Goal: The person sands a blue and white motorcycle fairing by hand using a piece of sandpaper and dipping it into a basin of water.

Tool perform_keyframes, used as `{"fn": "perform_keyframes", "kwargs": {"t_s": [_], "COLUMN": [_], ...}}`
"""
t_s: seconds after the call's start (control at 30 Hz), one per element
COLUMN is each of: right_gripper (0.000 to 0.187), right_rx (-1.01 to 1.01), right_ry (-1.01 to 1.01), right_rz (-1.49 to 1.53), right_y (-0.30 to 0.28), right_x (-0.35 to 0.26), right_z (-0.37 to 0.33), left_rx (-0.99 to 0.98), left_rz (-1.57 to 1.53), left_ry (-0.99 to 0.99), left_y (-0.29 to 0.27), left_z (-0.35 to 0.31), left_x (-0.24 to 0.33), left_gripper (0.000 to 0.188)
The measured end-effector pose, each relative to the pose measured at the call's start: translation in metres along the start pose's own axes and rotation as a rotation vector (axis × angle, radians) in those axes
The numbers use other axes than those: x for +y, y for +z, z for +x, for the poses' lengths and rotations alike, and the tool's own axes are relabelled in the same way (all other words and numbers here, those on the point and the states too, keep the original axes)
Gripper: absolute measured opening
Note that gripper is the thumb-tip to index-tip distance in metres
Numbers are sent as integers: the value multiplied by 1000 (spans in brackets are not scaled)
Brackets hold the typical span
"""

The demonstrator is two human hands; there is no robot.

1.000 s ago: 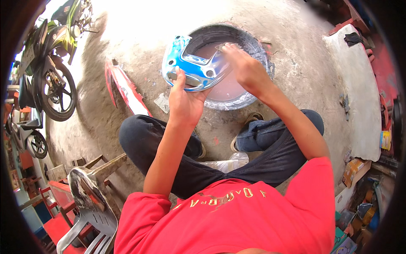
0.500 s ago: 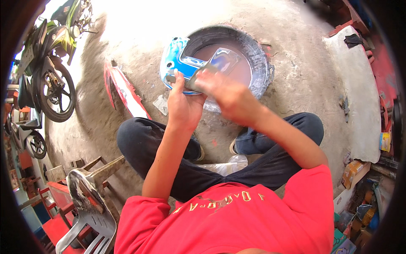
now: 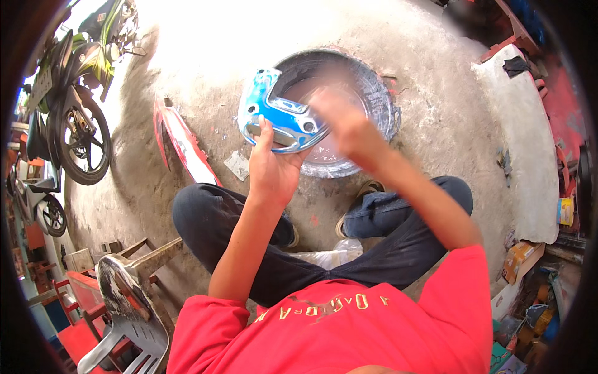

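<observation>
At upper centre, the left hand (image 3: 274, 167) clasps the blue notched panel's (image 3: 283, 117) lower edge; the blurred right hand (image 3: 350, 129), grip unclear, is just right.

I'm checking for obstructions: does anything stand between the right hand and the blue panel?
Nothing visible does. In view, the blurred right hand overlaps the right end of the blue panel, which the left hand holds. Blur hides whether they touch.
</observation>
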State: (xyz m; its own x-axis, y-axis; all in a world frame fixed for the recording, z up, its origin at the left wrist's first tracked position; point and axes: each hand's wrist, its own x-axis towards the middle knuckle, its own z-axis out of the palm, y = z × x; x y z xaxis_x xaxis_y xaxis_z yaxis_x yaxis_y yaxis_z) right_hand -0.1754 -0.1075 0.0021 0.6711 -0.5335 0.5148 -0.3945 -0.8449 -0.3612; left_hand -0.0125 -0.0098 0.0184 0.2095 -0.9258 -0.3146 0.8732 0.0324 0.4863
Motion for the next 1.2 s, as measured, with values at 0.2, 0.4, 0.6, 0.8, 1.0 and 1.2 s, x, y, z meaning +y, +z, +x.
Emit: {"fn": "perform_keyframes", "kwargs": {"t_s": [0.2,0.4,0.6,0.8,1.0,1.2], "right_gripper": [45,40,40,44,38,44], "right_rx": [-52,-42,-28,-28,-18,-55], "right_ry": [134,-137,125,156,-158,105], "right_rz": [116,163,102,163,150,126], "right_y": [-7,-1,-5,-8,3,-3], "right_x": [11,-41,-10,10,-39,-22], "right_z": [4,-4,4,8,-5,0], "left_rx": [31,37,11,0,8,-21], "left_rz": [9,-60,20,5,-85,-28], "left_ry": [28,2,5,-3,-17,-10], "left_y": [5,-15,1,2,-20,-10], "left_z": [0,8,0,1,8,3], "left_x": [-6,-7,-2,-5,-3,-3], "left_gripper": [41,42,42,41,41,40]}}
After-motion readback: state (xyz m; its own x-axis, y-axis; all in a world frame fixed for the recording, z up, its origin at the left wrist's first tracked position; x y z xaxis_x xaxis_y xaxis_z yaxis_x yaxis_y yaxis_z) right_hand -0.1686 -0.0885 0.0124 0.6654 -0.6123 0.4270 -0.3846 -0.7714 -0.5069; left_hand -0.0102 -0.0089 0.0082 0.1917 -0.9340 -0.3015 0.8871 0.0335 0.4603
